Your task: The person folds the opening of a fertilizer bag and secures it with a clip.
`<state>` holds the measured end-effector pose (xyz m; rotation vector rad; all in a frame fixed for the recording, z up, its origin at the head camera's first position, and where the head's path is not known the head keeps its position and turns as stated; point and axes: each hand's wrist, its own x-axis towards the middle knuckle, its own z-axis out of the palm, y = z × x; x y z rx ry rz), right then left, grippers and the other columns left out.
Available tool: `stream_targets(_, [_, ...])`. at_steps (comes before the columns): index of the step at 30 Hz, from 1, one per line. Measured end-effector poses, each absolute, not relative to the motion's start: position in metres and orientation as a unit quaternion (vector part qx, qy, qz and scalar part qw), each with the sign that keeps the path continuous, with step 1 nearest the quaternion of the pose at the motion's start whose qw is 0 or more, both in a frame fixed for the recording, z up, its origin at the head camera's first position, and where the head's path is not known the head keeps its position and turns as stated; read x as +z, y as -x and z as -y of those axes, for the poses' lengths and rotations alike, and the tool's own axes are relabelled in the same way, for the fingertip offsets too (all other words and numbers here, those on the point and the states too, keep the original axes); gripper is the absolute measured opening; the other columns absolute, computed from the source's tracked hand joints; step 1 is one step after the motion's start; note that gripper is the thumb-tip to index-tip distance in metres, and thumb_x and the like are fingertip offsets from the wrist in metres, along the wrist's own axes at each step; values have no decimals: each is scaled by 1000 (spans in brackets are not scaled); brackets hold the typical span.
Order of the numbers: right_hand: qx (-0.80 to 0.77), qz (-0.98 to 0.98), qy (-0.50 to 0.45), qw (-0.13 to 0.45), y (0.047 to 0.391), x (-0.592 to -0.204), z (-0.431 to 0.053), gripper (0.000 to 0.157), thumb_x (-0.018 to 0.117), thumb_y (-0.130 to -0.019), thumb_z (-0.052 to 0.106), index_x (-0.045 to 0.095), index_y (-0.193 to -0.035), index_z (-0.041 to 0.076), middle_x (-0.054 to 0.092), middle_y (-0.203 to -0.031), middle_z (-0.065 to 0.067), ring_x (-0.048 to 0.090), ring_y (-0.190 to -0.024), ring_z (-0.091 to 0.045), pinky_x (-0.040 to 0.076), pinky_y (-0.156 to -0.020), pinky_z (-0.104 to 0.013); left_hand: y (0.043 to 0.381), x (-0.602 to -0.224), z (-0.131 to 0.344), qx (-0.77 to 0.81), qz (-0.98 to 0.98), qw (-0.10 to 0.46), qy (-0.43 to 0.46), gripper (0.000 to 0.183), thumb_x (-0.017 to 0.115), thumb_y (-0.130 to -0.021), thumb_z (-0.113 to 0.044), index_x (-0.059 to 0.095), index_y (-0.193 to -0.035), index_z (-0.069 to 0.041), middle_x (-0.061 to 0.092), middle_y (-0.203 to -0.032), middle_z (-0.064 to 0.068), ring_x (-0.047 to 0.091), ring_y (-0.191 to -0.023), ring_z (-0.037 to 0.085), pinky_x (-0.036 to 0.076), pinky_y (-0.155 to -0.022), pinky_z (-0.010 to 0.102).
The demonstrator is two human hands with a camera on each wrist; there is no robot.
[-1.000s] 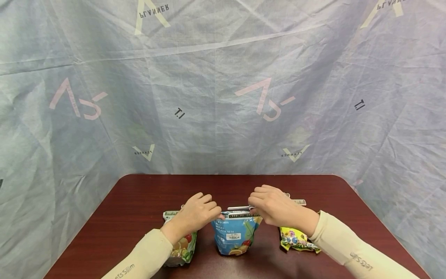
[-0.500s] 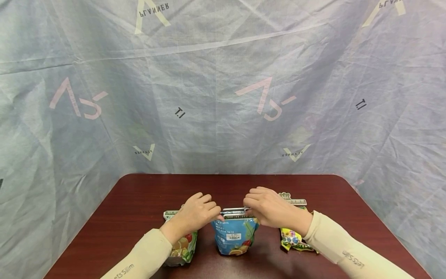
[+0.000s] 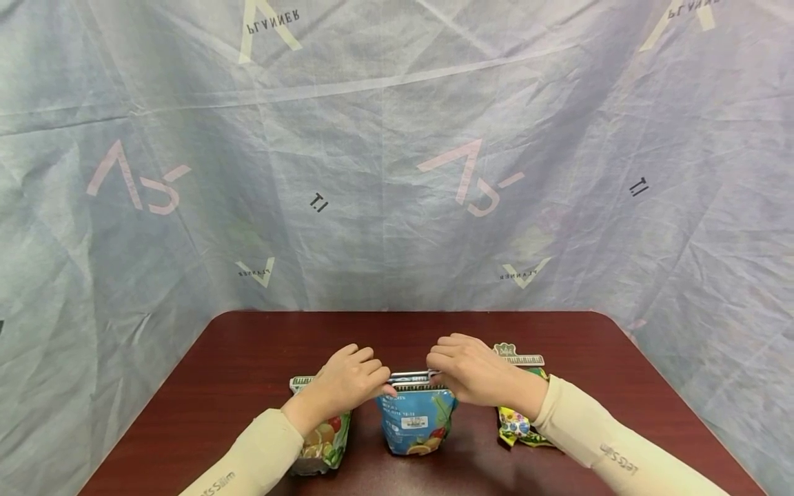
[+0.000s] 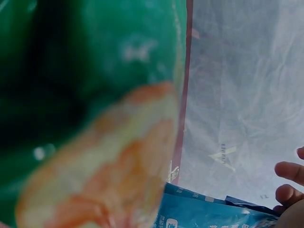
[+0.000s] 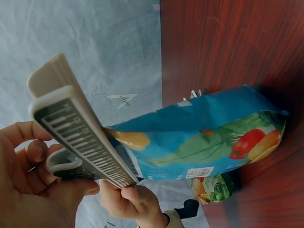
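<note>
Blue bag [image 3: 414,421] stood upright on the table [image 3: 248,344], left hand [image 3: 349,380] pinching its top corner, right hand [image 3: 474,370] gripping the clip [image 5: 85,140] by its handle; a bunched mouth, I judged, might let the clip slide clean off.

Dark red surface [image 3: 248,348] carries blue bag [image 3: 414,421], green bag [image 3: 325,437] left of blue bag, yellow bag [image 3: 516,421] right of it.
</note>
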<state>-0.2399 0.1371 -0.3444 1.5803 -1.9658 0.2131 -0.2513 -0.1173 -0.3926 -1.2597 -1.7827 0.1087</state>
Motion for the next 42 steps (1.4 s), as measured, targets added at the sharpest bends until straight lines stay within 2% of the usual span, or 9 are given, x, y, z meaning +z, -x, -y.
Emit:
stream_targets(6, [82,741,-596,299,240,-345,-134,23,73,-75,14,50,-73,14,41,-68,9,35,-61,-7,29,-58,-20,251,-395,119,33,734,451,506,39,49,-87,-51,50,-69,-17,47,-59,-8,40,-56,12,30,-52,27])
stream_targets(17, [79,748,-591,291,238,-344,-125,27,75,-75,17,48,-74,14,41,-68,9,34,-61,-7,28,-58,-21,250,-395,122,34,749,440,494,47,38,-90,-56,46,-69,-15,42,-56,-7,35,-56,12,26,-53,27])
stream_targets(22, [77,747,-590,296,238,-344,-122,27,74,-76,19,47,-74,14,40,-68,9,34,-61,-7,28,-57,-21,250,-393,123,38,752,440,489,47,38,-90,-57,47,-70,-15,45,-57,-7,39,-56,13,28,-53,27])
stream_targets(33, [65,742,-593,305,239,-344,-115,25,73,-77,21,49,-75,14,43,-69,8,37,-61,-8,30,-57,-21,249,-393,126,39,753,446,482,47,40,-88,-58,47,-70,-15,48,-58,-7,37,-55,13,26,-52,27])
stream_targets(42, [72,749,-587,298,238,-344,-108,24,74,-76,16,50,-74,14,45,-68,8,37,-61,-7,28,-56,-21,249,-393,128,44,751,451,480,47,39,-89,-58,47,-70,-16,49,-59,-7,37,-56,11,27,-52,26])
